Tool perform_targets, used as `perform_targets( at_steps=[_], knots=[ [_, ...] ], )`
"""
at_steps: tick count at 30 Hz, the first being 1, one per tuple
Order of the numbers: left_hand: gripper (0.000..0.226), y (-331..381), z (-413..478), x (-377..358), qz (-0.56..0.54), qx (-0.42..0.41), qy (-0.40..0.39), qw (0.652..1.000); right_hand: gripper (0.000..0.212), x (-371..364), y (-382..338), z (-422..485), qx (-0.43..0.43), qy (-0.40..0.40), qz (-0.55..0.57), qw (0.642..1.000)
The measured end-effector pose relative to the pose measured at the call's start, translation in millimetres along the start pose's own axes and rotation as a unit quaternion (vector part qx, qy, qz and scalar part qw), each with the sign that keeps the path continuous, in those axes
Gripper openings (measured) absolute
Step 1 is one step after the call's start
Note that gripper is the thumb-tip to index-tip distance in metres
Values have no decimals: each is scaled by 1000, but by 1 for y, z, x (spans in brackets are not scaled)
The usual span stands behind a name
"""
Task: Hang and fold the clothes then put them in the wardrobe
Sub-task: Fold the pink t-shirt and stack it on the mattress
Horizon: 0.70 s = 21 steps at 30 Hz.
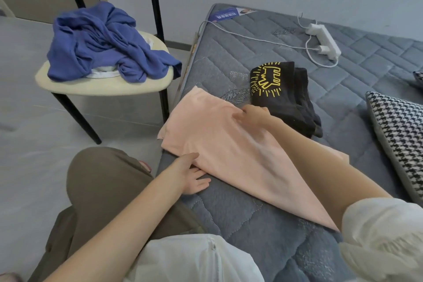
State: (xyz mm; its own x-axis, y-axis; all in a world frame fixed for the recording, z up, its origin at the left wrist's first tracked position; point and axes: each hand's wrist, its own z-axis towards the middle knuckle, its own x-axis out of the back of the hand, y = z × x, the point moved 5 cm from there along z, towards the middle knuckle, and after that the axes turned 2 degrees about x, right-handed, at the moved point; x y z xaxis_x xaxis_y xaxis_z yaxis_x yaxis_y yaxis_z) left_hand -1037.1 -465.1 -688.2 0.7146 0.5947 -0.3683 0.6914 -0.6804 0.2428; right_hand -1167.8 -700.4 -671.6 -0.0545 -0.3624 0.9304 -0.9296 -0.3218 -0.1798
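A pale pink garment (219, 144) lies partly folded along the near edge of the grey quilted mattress (343, 89). My left hand (190, 174) rests at its near edge with the thumb on top of the cloth and the fingers slipped under it. My right hand (249, 114) lies on the far side of the pink cloth, fingers spread and pressing it down. Just beyond that hand sits a folded black shirt (283, 96) with a yellow print. A crumpled blue garment (103, 43) is heaped on the cream chair (96, 87), over something white.
A white power strip (325, 40) with its cable lies on the mattress at the back. A black-and-white houndstooth cushion (400, 139) sits at the right. The chair stands on the grey floor (27, 121) left of the mattress. My knee in olive trousers (103, 181) is at the front left.
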Motion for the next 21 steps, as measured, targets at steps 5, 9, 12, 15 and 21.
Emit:
perform_targets(
  at_steps=[5,9,12,15,21],
  knots=[
    [48,-8,11,2,-20,-7,-10,1000,52,2,-6,3,-9,-26,45,999],
    [37,-9,17,-10,-84,-40,-59,994,50,1,-13,6,3,-80,125,989],
    [36,-7,19,-18,-101,-60,-71,991,48,4,-14,2,-22,-85,208,974],
    [31,-5,18,-22,-115,-91,-68,987,40,14,-9,-3,-32,-66,271,960],
    [23,18,-9,-53,-88,-198,-106,971,28,68,17,-25,-46,63,437,896]
  ],
)
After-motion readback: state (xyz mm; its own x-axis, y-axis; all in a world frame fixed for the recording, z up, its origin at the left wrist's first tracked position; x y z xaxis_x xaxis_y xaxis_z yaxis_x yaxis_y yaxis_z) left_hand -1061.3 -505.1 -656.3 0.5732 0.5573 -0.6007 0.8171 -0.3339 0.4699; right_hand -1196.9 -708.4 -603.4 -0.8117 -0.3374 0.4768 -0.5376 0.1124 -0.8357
